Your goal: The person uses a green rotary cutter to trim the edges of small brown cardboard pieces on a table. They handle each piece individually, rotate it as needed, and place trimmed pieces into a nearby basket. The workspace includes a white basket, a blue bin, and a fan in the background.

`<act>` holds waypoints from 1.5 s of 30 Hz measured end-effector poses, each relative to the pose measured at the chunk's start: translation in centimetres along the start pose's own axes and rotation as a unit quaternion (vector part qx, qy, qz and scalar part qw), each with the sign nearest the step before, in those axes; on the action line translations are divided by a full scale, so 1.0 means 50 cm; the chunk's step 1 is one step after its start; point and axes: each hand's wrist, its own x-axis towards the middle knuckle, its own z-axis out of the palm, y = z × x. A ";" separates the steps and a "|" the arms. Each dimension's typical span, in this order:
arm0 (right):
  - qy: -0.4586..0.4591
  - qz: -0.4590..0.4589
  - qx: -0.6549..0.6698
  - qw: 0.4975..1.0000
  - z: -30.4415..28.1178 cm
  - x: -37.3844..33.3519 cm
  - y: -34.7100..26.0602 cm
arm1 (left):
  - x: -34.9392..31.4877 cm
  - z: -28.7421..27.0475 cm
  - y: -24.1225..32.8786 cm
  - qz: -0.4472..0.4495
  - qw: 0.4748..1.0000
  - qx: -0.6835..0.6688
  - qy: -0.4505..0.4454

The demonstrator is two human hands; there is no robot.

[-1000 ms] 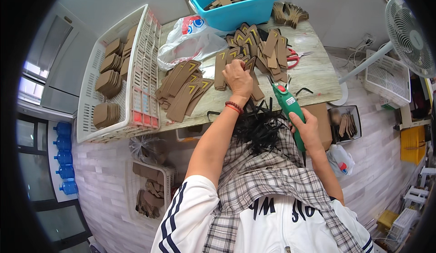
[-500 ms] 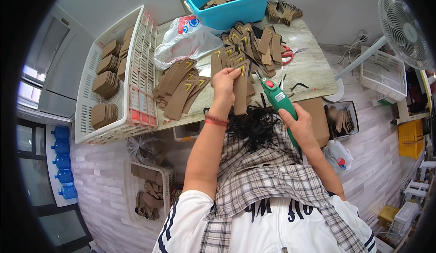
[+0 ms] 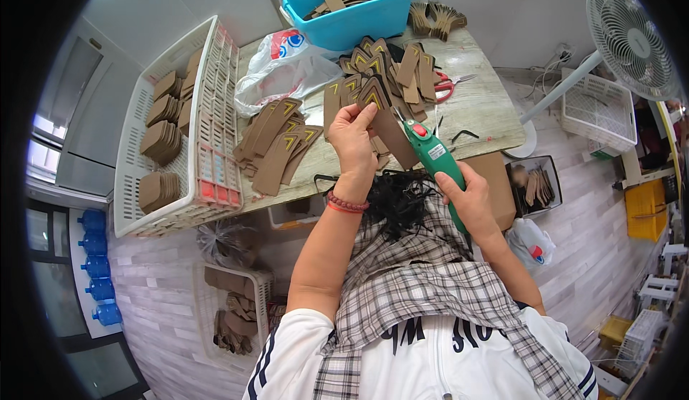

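Pinched in my left hand is a brown fabric strip with a black edge and a yellow chevron at its far end. The strip slants, its near end leaning right toward the tool. My right hand is wrapped round a green handheld power tool with a red button. Its narrow metal tip points away from me, close beside the strip. Under my hands, black trimmings lie heaped on my checked apron. Similar strips lie in a left pile and a back pile.
A white crate with stacked brown pieces stands left, beside a plastic bag. A blue tub of strips sits at the back. Red-handled scissors lie on the table; a fan stands right.
The strip has turned in my left hand, its near end swinging right toward the green tool. The whole view has shifted slightly.
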 end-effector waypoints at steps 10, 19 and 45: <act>-0.016 0.004 0.036 0.999 -0.016 0.002 -0.002 | -0.018 0.028 -0.019 0.018 1.000 -0.020 -0.003; 0.001 -0.017 0.024 1.000 -0.013 0.004 0.003 | -0.030 0.031 -0.025 -0.039 0.998 -0.047 -0.009; -0.010 -0.006 0.052 0.999 -0.029 0.004 -0.020 | -0.085 0.000 -0.017 -0.022 0.997 0.019 -0.071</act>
